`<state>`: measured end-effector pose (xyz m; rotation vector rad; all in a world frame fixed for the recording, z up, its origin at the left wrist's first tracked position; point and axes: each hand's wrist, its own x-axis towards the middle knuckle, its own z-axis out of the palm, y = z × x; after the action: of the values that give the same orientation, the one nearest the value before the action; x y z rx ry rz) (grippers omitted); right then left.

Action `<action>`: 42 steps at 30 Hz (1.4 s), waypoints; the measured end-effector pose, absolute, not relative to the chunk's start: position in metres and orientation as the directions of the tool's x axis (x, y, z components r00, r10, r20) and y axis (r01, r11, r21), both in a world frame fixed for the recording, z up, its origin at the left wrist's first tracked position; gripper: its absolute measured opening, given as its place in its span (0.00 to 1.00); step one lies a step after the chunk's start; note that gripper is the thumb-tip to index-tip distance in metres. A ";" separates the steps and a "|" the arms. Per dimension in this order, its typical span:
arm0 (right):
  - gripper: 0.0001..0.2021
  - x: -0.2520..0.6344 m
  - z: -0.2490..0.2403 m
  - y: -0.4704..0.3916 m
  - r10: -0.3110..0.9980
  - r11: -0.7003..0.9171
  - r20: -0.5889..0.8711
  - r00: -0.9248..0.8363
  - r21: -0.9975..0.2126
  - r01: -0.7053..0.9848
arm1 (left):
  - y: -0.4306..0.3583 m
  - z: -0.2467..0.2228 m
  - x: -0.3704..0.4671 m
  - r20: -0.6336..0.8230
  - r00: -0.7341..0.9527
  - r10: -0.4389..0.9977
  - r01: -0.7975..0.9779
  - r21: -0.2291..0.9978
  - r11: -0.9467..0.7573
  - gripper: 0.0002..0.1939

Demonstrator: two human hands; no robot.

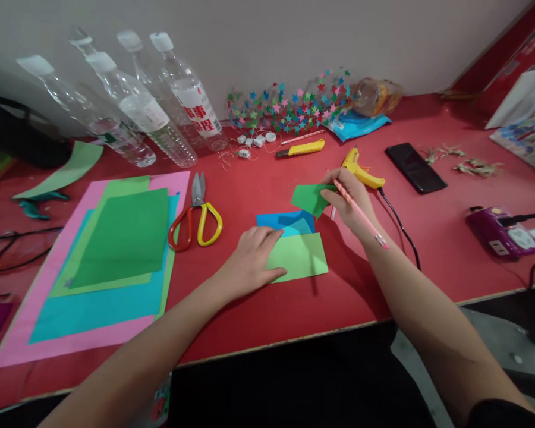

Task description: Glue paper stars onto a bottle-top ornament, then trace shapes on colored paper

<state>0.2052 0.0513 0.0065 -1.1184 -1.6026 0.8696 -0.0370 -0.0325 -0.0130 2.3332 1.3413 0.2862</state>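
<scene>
My left hand [248,257] lies on the left end of a light green paper piece [301,257], thumb and fingers apart. Blue paper [271,220] and a lighter blue piece [301,228] stick out behind that piece on the red table. My right hand [348,199] is closed, holding a small dark green paper piece [311,198] at its fingertips. A pink pencil [359,209] is also held in it, with the eraser end toward my forearm. Part of a thin pale stick shows below those fingers; I cannot make out what it is.
Scissors [199,208] and stacked coloured sheets [125,238] lie to the left. Behind are plastic bottles [196,107], a yellow cutter [307,148] and a star-covered bottle [285,110]. A glue gun [361,172], phone [415,167] and purple power strip [503,232] are right.
</scene>
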 end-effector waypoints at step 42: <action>0.05 0.211 0.019 0.048 0.874 0.465 0.486 -0.030 -0.816 0.344 | 0.053 0.031 -0.035 -0.342 0.444 0.828 0.828 0.511 -0.232 0.10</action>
<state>0.2112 0.0485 0.0195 -1.0806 -1.6065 0.5973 -0.0355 0.0534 0.0313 2.0581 1.3829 0.0010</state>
